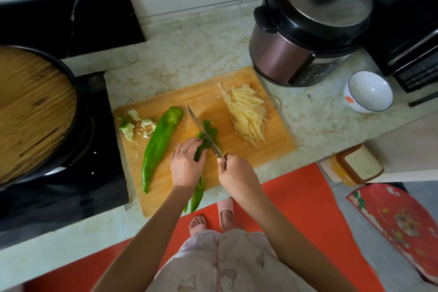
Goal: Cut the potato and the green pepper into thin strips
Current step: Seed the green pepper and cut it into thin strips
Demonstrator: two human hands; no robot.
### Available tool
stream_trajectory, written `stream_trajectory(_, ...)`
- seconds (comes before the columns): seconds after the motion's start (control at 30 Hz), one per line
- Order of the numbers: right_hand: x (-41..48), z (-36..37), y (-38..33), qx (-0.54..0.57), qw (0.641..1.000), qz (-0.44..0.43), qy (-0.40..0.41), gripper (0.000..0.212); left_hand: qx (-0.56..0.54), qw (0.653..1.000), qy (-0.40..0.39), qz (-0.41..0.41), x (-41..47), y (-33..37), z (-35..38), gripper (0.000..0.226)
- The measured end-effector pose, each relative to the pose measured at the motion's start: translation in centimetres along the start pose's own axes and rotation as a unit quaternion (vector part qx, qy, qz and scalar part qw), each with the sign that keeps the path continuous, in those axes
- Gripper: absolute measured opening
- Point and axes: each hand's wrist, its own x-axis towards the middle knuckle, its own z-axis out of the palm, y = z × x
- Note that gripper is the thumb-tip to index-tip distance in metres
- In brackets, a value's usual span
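On the wooden cutting board [241,149] a pile of pale potato strips [246,114] lies at the right. A long green pepper half [158,144] lies at the left. My left hand [187,163] holds down a second pepper piece [198,193] with curled fingers; its tail sticks out under my wrist past the board's near edge. My right hand [234,170] grips the handle of a knife [203,133], whose blade rests across the pepper next to my left fingertips. Cut green pepper strips [211,130] lie to the right of the blade.
Pepper core and seed scraps [137,125] sit at the board's left end. A black wok with a bamboo lid [35,111] stands on the hob at left. A pressure cooker [308,26], a white bowl [368,91] and a black oven [414,54] stand at the right.
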Motion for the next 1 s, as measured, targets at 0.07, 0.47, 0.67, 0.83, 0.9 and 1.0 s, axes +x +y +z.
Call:
stream_trajectory(0.07, -0.2, 0.0, -0.2, -0.008, 1.000, -0.001, -0.002, 0.031, 0.001, 1.000, -0.001, -0.004, 0.0, 0.1, 0.0, 0.032)
stream_trajectory(0.47, -0.8, 1.7, -2.0, -0.057, 0.998, 0.018, -0.004, 0.035, 0.007, 1.000, 0.004, 0.002, 0.0, 0.0, 0.1, 0.029)
stream_trajectory(0.67, -1.0, 2.2, -1.8, -0.052, 0.998, 0.003, 0.017, 0.038, 0.017, 1.000, 0.016, 0.013, 0.0, 0.0, 0.3, 0.028)
stream_trajectory(0.83, -0.7, 1.6, -1.6, -0.032, 0.999, 0.006, 0.012, 0.039, 0.017, 1.000, -0.004, 0.010, 0.0, -0.1, 0.4, 0.028)
stream_trajectory(0.9, -0.6, 1.3, -1.6, -0.025, 1.000, 0.000, 0.013, 0.039, 0.013, 1.000, -0.008, 0.008, 0.1, -0.1, 0.3, 0.030)
stream_trajectory(1.0, -0.6, 1.1, -1.5, -0.025, 1.000, 0.001, 0.008, 0.037, 0.009, 1.000, -0.009, 0.013, 0.1, -0.1, 0.2, 0.030)
